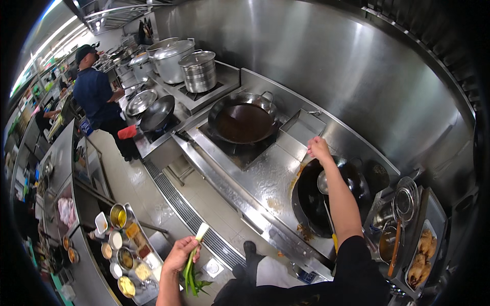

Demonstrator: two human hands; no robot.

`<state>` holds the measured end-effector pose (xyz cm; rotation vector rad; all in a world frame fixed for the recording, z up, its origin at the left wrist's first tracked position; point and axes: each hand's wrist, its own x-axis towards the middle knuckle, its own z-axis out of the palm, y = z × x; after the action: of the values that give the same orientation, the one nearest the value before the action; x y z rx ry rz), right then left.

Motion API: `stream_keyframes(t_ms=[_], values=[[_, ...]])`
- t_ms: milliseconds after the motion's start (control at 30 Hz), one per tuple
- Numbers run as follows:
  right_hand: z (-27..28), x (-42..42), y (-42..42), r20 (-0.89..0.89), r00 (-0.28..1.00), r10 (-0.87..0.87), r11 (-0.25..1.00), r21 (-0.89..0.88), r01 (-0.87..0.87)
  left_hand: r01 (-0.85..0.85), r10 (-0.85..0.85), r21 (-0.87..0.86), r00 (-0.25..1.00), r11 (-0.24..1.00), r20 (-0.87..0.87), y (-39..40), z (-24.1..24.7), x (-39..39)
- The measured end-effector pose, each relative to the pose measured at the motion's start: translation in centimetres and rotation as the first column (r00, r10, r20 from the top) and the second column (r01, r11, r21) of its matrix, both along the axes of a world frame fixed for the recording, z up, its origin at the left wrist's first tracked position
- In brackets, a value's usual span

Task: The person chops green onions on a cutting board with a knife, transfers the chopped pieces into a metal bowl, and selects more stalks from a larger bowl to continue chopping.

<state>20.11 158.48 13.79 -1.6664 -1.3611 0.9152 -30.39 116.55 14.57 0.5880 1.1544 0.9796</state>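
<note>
My left hand grips a bunch of green onions, with the white end pointing up and the green leaves hanging down. Reaching forward across the stove, my right hand has its fingers curled in, and nothing shows in them. It is above the stove top, by the right edge of a shallow steel basin. Beneath my right forearm sits a dark wok, partly hidden by the arm. A ladle with a yellow handle rests in that wok.
Farther left, a large wok holds dark liquid. Lidded steel pots and a red-handled pan stand beyond, near a person. A tray of cooked poultry and wire strainers are right. Seasoning containers stand lower left.
</note>
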Motion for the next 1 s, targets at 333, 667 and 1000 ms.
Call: stream_keyframes(t_ms=[333,667,1000], values=[[-6.6,7.5,29.2,0.33,0.876,-0.351,0.926,-0.019,0.377,0.036,-0.048,-0.215,0.998,0.976,-0.049,15.0,-0.2,1.2],[-7.2,8.1,26.3,0.837,0.474,-0.272,0.954,0.298,0.021,0.127,-0.142,-0.358,0.99,0.925,-0.015,25.7,-3.6,5.7],[-24.5,6.5,30.6,0.188,0.972,0.142,0.793,-0.609,0.001,0.362,-0.399,-0.379,0.917,0.852,-0.023,37.0,-8.9,11.9]])
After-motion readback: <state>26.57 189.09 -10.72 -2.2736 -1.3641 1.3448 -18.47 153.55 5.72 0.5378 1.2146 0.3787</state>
